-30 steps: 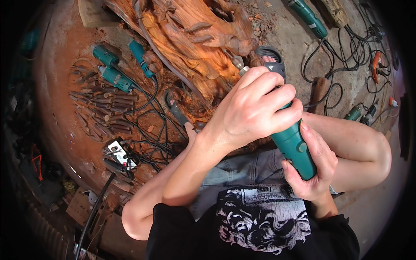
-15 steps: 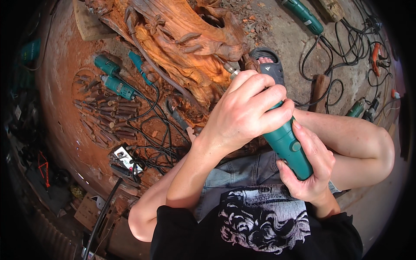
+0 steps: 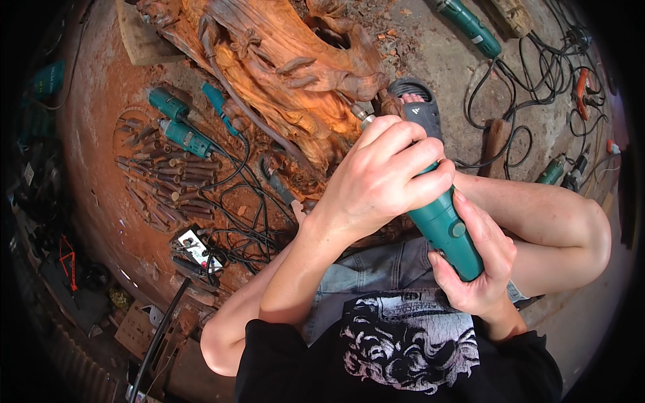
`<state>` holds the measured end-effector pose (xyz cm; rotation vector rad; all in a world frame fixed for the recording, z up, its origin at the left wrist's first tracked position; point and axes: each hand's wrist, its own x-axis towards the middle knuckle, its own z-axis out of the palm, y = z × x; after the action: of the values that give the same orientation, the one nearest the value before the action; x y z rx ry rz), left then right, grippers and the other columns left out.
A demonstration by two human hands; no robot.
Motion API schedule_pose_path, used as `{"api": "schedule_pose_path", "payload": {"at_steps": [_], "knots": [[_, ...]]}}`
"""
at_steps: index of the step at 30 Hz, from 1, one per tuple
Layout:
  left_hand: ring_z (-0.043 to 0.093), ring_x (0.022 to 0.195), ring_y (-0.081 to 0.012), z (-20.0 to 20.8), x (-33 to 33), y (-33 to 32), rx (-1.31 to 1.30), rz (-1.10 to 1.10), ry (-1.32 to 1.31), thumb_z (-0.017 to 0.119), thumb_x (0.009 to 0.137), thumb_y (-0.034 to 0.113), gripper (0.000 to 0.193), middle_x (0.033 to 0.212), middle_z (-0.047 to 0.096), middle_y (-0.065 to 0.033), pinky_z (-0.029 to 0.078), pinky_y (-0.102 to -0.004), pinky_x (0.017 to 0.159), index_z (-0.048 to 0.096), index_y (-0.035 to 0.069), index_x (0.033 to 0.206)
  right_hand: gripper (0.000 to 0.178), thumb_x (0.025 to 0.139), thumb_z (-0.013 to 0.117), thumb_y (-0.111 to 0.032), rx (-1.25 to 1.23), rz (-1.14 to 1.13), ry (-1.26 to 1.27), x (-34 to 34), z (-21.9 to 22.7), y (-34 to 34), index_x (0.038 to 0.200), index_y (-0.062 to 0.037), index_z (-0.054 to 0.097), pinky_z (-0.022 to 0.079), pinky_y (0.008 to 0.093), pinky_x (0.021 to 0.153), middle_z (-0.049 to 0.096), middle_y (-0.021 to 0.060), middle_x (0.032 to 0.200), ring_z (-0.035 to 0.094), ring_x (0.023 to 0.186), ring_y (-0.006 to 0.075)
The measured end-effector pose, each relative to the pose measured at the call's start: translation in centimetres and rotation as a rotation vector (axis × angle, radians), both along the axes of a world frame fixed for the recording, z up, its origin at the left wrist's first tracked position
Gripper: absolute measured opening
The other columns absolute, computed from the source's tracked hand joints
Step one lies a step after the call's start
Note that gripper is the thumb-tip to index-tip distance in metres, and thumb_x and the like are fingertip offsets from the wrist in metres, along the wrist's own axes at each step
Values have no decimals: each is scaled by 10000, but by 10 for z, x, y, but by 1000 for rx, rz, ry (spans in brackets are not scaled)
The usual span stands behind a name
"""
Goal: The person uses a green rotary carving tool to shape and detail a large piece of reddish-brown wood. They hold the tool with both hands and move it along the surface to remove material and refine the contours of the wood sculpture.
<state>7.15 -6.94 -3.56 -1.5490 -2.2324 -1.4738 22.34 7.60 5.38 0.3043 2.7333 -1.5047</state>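
Both of my hands are closed around a green die grinder (image 3: 440,221), which slants from my lap up toward the wood. My left hand (image 3: 383,174) wraps over its front end from above. Farther back, my right hand (image 3: 485,258) grips the rear of the body, thumb on the near side and fingers on the other. A metal collet (image 3: 367,117) sticks out past my left hand toward the orange-brown carved wood (image 3: 295,77). The tip lies at the carving's lower right edge; whether it touches the wood I cannot tell.
Left on the dusty floor are several chisels with wooden handles (image 3: 178,171), green power tools (image 3: 187,138), tangled black cords (image 3: 252,208) and a white power strip (image 3: 199,250). Another green grinder (image 3: 470,28) lies at the far right near more cords. My sandalled foot (image 3: 420,107) stands beside the carving.
The view has shifted very slightly. Both hands keep the same grip on the die grinder, and its tip stays at the same edge of the carving.
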Motion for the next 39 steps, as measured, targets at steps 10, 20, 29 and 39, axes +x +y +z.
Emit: {"api": "schedule_pose_path", "payload": {"at_steps": [10, 20, 29, 39], "knots": [[685, 917, -250, 5, 0, -1, -23, -10, 15, 751, 681, 158, 287, 972, 694, -49, 520, -391, 783, 752, 82, 958, 692, 721, 878, -61, 5, 20, 40, 2, -5, 5, 1380, 43, 694, 640, 400, 823, 734, 299, 1190, 787, 1019, 398], [689, 926, -249, 4, -1, 0, -36, -13, 7, 752, 688, 165, 285, 976, 695, -55, 514, -389, 782, 754, 79, 959, 698, 725, 879, -53, 4, 7, 25, 2, -6, 5, 1390, 37, 686, 639, 408, 845, 730, 298, 1210, 784, 1042, 400], [677, 912, -236, 3, 2, 1, -18, 0, 20, 747, 683, 167, 289, 971, 676, -34, 512, -383, 789, 745, 89, 961, 691, 731, 865, -37, 5, 6, 35, 5, -6, 4, 1391, 44, 680, 632, 406, 868, 727, 305, 1230, 779, 1051, 410], [670, 920, -223, 4, 3, -1, -32, -37, 16, 747, 683, 161, 292, 988, 671, -24, 522, -390, 794, 735, 95, 967, 715, 744, 851, -33, -27, -7, 4, 11, -5, 1, 1426, 51, 654, 634, 388, 843, 730, 297, 1232, 787, 1036, 378]]}}
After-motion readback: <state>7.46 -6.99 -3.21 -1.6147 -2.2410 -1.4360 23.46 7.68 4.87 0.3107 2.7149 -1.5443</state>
